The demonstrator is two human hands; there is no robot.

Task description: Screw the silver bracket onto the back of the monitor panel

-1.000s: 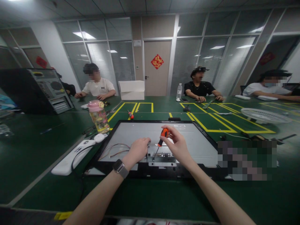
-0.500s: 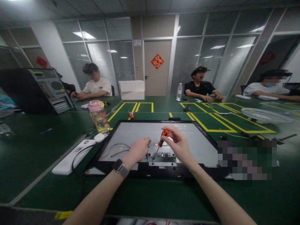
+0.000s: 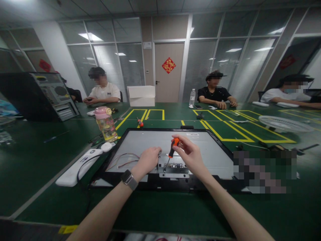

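Note:
My right hand (image 3: 190, 152) is closed round the handle of an orange and black screwdriver (image 3: 175, 144). The screwdriver slants down to the left, its tip at the left end of a silver metal bracket (image 3: 173, 174) with ports. This bracket lies along the near side of an opened display panel (image 3: 205, 147), which has a grey back and a black frame. My left hand (image 3: 149, 160), with a watch on the wrist, rests on the panel, its fingers closed together against the bracket's left side; the fingertips are partly hidden. Thin wires (image 3: 122, 159) lie left of that hand.
Left of the panel are a white power strip (image 3: 72, 172) with a black cable and a pink-lidded bottle (image 3: 106, 129). A computer case (image 3: 27, 97) stands at far left. A second screwdriver (image 3: 140, 123) and a white box (image 3: 141, 96) lie beyond. Several people sit across the table.
The screwdriver handle has turned and shifted slightly in my right fingers, while its tip stays at the bracket. My left hand keeps its place. Across the table, people's hands have moved a little.

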